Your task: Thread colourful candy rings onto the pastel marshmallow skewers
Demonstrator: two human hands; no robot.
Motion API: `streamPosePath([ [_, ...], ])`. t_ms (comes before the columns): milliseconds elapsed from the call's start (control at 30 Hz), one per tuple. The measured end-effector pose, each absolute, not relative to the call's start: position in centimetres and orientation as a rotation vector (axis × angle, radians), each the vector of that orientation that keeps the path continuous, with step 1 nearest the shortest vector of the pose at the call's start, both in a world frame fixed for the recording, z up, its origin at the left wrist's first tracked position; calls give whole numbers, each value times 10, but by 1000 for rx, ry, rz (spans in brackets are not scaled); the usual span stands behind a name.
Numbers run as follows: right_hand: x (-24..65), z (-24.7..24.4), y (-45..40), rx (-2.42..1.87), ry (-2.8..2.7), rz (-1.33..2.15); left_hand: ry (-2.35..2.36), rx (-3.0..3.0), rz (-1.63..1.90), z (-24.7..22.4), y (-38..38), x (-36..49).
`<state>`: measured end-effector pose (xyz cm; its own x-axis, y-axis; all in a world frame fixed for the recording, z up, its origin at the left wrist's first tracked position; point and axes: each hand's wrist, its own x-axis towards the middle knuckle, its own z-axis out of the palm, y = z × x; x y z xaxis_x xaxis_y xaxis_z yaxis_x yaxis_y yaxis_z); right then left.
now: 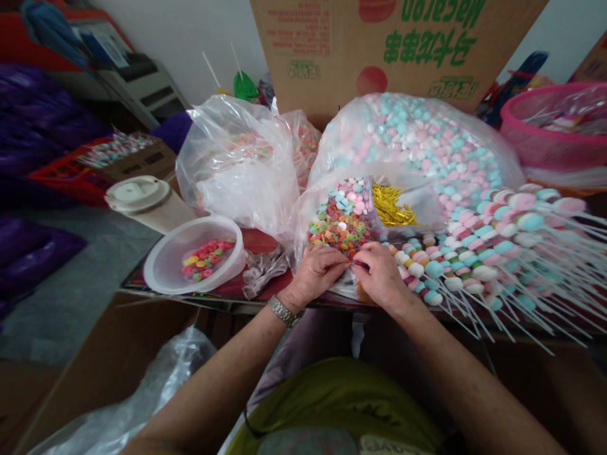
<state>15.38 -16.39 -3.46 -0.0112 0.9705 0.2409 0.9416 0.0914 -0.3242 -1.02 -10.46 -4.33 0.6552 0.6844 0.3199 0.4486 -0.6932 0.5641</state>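
Note:
My left hand (317, 273) and my right hand (378, 272) are close together at the table's front edge, fingers pinched. Something thin and small spans the gap between the fingertips, and a dark bit shows at the right fingers; I cannot make out its kind. Just beyond them lie ring-shaped coloured candies (339, 232) with pink, blue and white marshmallows (349, 197) behind. Gold twist ties (391, 205) fill a compartment to their right. Beside my right hand, skewers of marshmallows and candy rings (484, 253) are heaped, with white sticks pointing toward the right front.
Left on the table stand a translucent bowl (156, 268) with candy rings, a lidded cup (142, 199) and a crumpled cloth (263, 272). Behind are a clear plastic bag (241, 170), a large marshmallow bag (403, 133) and a cardboard box (332, 57). A pink basket (545, 148) stands right.

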Motion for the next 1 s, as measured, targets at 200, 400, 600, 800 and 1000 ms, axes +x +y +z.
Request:
streamPosePath([
  [200, 185, 18, -178, -1885, -1950, -571, 971, 2596, 403, -43, -108, -14],
  [400, 218, 42, -207, -1841, -2026, -377, 911, 2481, 963, 30, -118, -8],
  [600, 203, 25, -194, -1694, -1995, -73, 767, 2321, 455, 45, -117, 32],
  [800, 204, 26, -207, -1491, -1858, 501, 614, 2091, 304, 26, -117, 25],
  [1000, 184, 3, -217, -1645, -1604, 357, 811, 1966, 504, 6, -143, 12],
])
